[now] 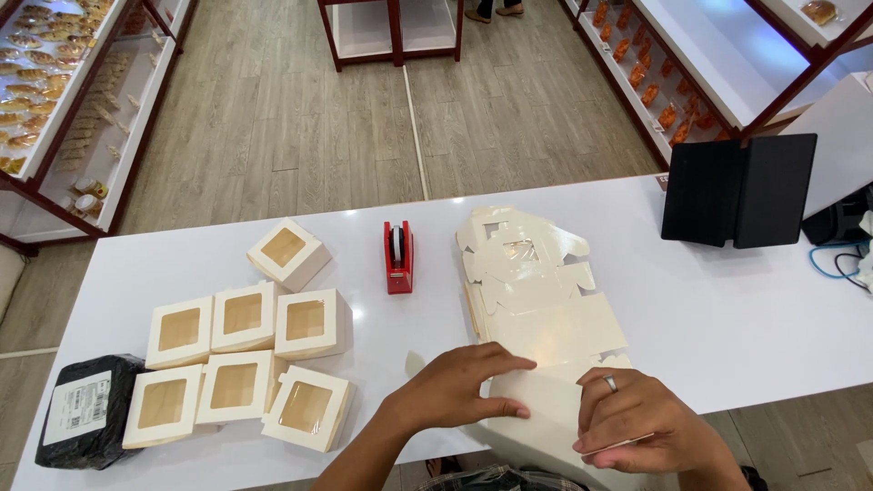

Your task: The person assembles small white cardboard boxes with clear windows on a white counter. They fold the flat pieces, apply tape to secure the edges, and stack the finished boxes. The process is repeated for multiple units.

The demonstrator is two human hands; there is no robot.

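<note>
one flat box (536, 414) is gripped by the left hand (455, 391) and right hand (637, 427); seven folded boxes (245, 355) and one tape dispenser (398, 257) are set on a white counter (727, 309) in a shop.

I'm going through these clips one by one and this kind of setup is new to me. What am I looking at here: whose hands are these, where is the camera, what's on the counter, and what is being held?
There is no machine here. The single picture comes from a camera worn on a person's head, looking down at their own two bare hands over a white counter in a shop.

The left hand and the right hand, which wears a ring, both press on a white cardboard box piece at the counter's near edge. It looks partly folded.

Just beyond lies a stack of flat unfolded box blanks. To the left sit seven finished white window boxes, and at the far left a black wrapped package. A red tape dispenser stands mid-counter, and a black folding stand stands at the right. Display shelves line the floor behind.
</note>
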